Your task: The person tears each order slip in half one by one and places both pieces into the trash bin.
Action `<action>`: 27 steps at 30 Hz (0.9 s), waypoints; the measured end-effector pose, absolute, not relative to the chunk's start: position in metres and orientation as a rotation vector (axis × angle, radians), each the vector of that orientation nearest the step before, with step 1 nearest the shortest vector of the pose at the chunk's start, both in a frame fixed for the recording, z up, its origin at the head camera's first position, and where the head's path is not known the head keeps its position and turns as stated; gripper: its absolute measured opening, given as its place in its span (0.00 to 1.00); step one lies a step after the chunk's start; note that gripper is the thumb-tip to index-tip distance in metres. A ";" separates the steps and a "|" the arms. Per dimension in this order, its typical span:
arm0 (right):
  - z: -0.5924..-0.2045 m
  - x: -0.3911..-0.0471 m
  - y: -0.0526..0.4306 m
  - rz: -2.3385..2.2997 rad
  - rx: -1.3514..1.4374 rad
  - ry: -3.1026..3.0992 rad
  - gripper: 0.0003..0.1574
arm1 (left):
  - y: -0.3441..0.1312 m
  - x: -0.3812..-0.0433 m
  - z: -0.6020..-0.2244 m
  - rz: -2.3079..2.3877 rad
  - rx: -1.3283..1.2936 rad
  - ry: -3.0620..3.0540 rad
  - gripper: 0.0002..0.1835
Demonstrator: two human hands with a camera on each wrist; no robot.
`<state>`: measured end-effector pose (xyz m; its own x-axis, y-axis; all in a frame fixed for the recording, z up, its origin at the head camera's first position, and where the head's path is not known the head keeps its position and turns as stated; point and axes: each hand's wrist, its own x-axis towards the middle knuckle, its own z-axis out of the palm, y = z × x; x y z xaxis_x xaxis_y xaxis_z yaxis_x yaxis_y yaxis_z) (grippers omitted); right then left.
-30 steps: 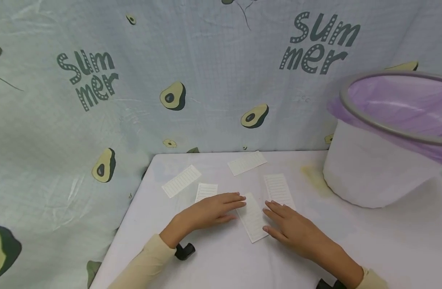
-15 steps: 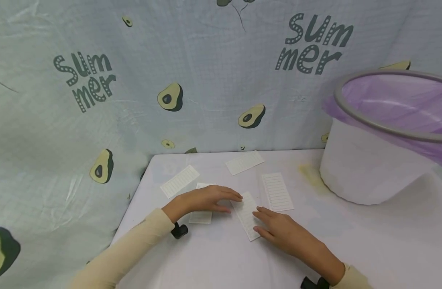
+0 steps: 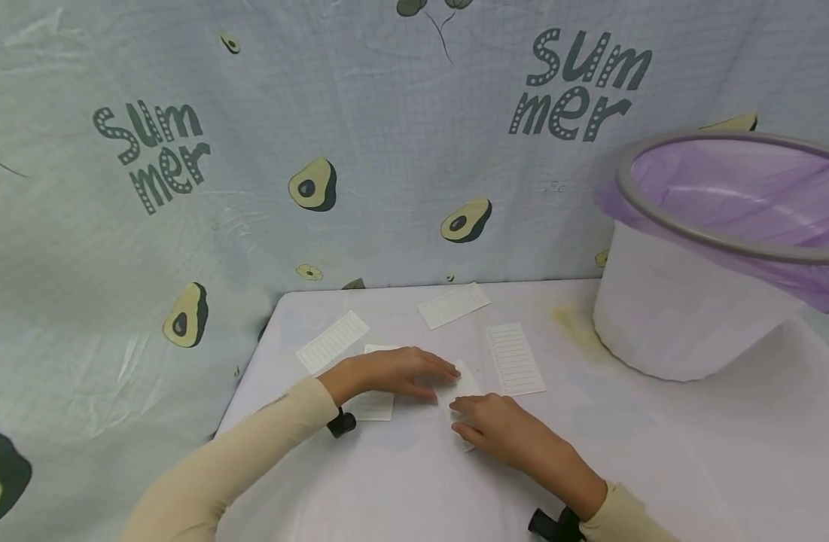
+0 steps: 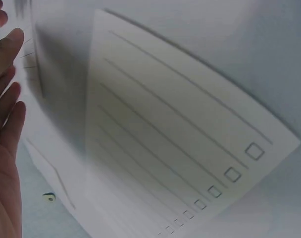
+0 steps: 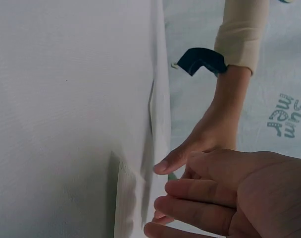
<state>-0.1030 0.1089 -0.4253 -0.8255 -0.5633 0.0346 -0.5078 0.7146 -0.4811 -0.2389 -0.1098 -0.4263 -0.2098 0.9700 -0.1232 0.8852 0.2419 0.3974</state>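
Note:
In the head view, a white checklist sheet (image 3: 465,382) lies between my two hands, partly covered by both. My left hand (image 3: 402,372) reaches over its left side, fingers loosely bent, fingertips at its upper edge. My right hand (image 3: 512,430) is at its lower right edge with fingers relaxed; whether they touch it I cannot tell. Under my left wrist lies another checklist sheet (image 4: 175,114), its ruled lines and small boxes large in the left wrist view. In the right wrist view, the fingers of my right hand (image 5: 225,198) extend near the middle sheet (image 5: 125,201).
More lined sheets lie around: one at left (image 3: 333,342), one at the back (image 3: 453,306), one at right (image 3: 514,358). A white bin (image 3: 685,316) with a purple liner (image 3: 739,181) stands at the right. Behind the table (image 3: 387,497) hangs an avocado-print cloth (image 3: 387,113).
My left hand has shifted up and left, then slightly right, over the middle sheet. My right hand has moved left, covering more of that sheet. The view has turned slightly right.

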 end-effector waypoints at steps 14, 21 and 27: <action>-0.437 -0.100 0.095 -0.584 -0.669 2.847 0.30 | -0.105 -0.247 -0.439 0.344 1.768 2.058 0.31; -0.436 -0.097 0.090 -0.466 -0.597 2.849 0.33 | -0.104 -0.248 -0.439 0.252 1.794 2.078 0.32; -0.436 -0.096 0.088 -0.408 -0.611 2.879 0.35 | -0.104 -0.248 -0.437 0.194 1.797 2.094 0.32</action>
<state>-0.0963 0.0879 -0.4365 -0.9016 -0.4187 -0.1083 -0.3722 0.8787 -0.2989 -0.2481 -0.1040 -0.4371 -0.1158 0.9750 -0.1898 0.9235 0.1760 0.3408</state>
